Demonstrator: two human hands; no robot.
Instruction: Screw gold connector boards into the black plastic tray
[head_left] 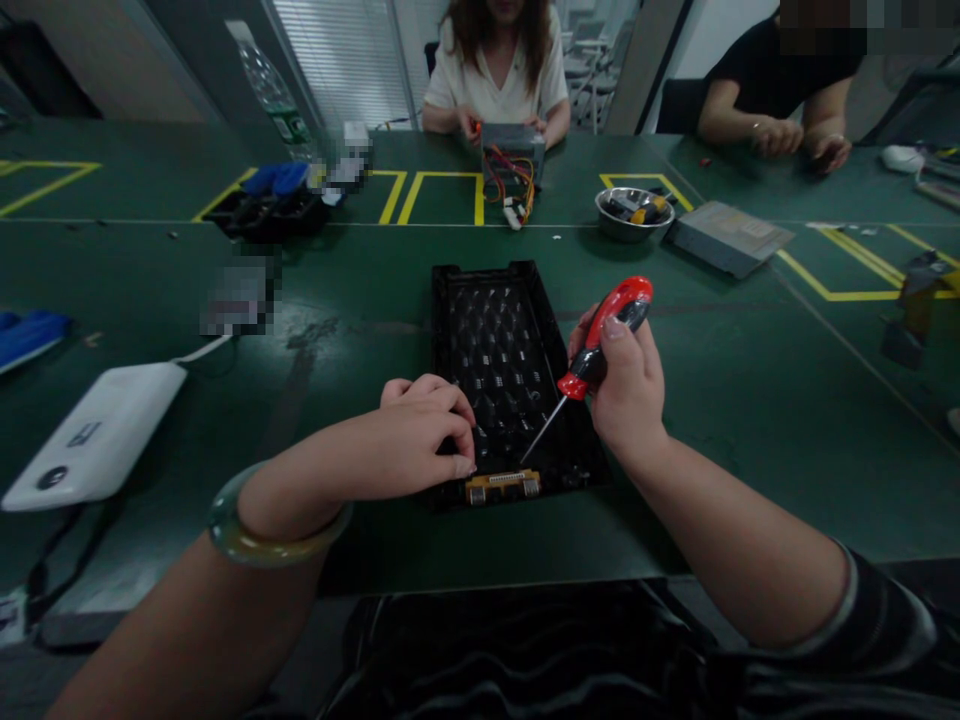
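Observation:
A screwdriver (604, 335) with a red and black handle is gripped in my right hand (628, 385). Its thin shaft slants down to the left, and the tip is just above or behind a small yellow-brown circuit board (504, 487). This board, with a white connector and metal ports, sits at the near end of a black plastic panel (442, 330) that has a pattern of small openings. My left hand (427, 435) rests over the panel's left edge, thumb and fingers curled together at the board's left end. Whatever is between those fingertips is too small to make out.
Across the green table (360, 310), a person holds a grey power supply (517, 150) with coloured cables. A metal bowl (634, 215) of parts and a flat metal box (727, 238) lie right of it. A white power bank (97, 430) is at left; a bottle (274, 95) stands behind.

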